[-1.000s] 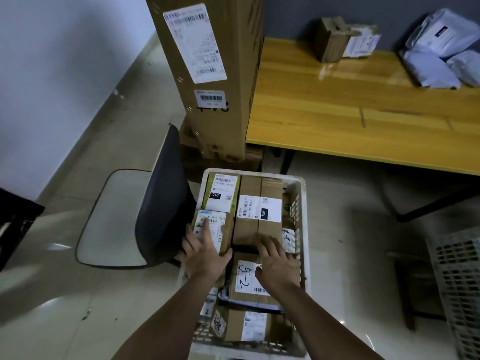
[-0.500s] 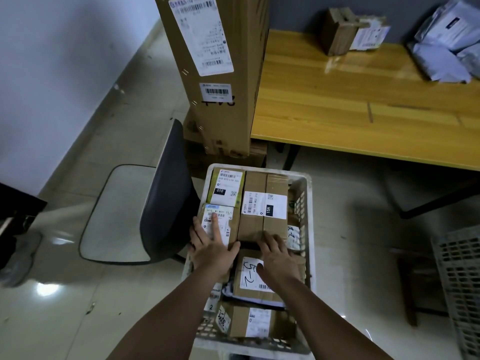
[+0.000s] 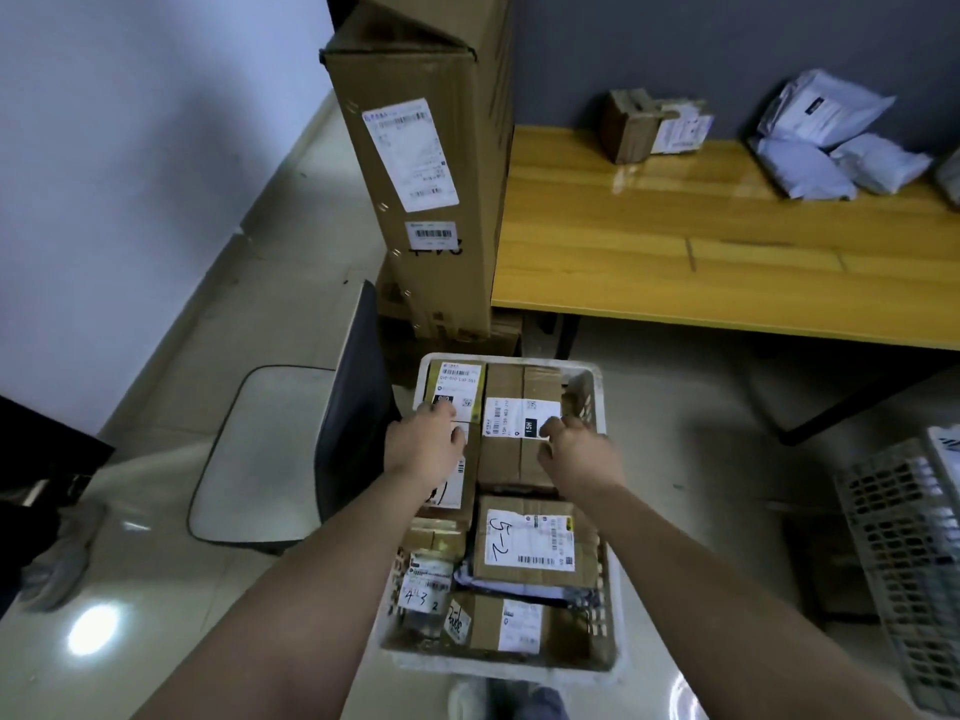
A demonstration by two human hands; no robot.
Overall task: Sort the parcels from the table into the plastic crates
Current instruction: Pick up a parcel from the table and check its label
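Head view. White plastic crate (image 3: 597, 402) on floor, packed with labelled cardboard parcels (image 3: 519, 439). Left hand (image 3: 423, 444) and right hand (image 3: 579, 452), fingers curled, rest on far parcels; grip cannot be told. Wooden table (image 3: 727, 252) behind: cardboard parcel (image 3: 631, 129), grey mailer bags (image 3: 826, 142).

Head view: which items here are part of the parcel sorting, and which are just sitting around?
Part of the job:
- white plastic crate packed with labelled boxes
- box labelled 15H, between left hand and right hand
- cardboard parcel and grey mailer bags on wooden table
- second crate

Lying about:
- tall carton
- chair
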